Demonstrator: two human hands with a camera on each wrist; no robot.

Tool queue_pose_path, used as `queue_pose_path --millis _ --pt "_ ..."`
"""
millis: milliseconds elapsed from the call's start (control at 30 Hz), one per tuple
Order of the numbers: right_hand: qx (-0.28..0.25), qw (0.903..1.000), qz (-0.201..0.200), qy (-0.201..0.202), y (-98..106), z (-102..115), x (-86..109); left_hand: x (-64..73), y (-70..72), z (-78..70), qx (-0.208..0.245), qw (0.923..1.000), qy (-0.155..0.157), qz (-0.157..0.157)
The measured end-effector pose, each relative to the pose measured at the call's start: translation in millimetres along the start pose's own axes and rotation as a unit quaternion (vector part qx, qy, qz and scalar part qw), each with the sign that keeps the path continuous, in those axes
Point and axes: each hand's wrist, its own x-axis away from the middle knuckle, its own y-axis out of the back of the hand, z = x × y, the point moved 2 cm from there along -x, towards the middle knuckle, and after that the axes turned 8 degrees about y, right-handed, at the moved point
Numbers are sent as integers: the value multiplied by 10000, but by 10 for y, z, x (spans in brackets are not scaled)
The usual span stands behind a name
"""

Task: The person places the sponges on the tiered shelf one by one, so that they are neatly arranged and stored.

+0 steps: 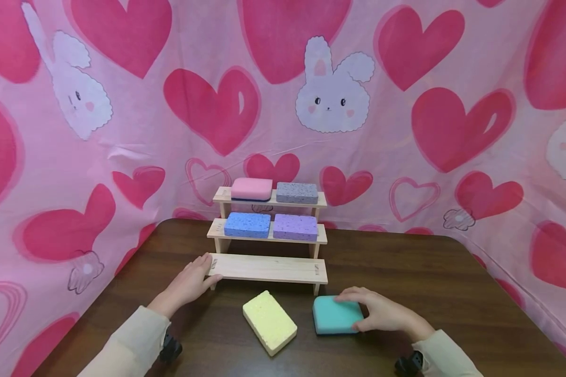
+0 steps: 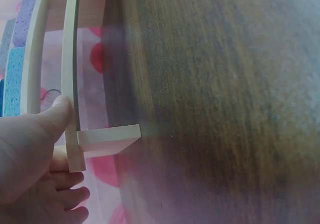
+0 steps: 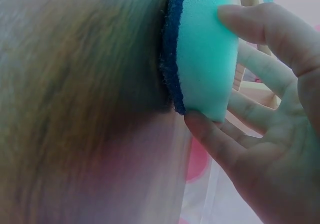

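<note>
My left hand holds the left end of the lowest step of a three-tier wooden stand. In the left wrist view the thumb lies along the board's edge, with the fingers curled at its end. A teal sponge with a dark blue scouring layer underneath lies on the table, right of centre. Around its right side my right hand grips it, thumb at the near edge and fingers at the far edge. Between the hands, a pale yellow sponge lies at a slant.
On the stand's top tier sit a pink sponge and a grey sponge. The middle tier carries a blue sponge and a purple sponge. A pink heart-and-rabbit cloth hangs behind the dark wooden table.
</note>
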Motion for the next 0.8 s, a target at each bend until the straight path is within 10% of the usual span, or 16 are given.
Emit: queue_pose_path --millis 800 --pt "360 9982 -256 403 113 241 -135 13 7 -1 68 10000 55 48"
